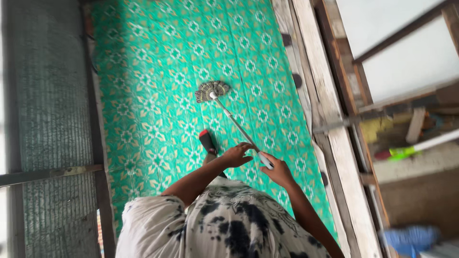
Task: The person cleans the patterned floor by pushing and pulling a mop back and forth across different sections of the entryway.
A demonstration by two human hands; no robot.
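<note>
Resting its grey head (212, 90) on the green patterned floor covering (158, 71) at twelve o'clock, the mop (237, 125) appears mid-stroke; right hand (277, 171) grips the handle, left hand (236, 155) hovers open-fingered, so the next pass seemingly needs both hands closed.

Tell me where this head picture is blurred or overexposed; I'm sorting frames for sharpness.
Head view: the green patterned floor and mop head are fairly sharp; the right hand on the mop handle is slightly soft; the blue thing at lower right is smeared; the pale area at upper right is washed out.
</note>
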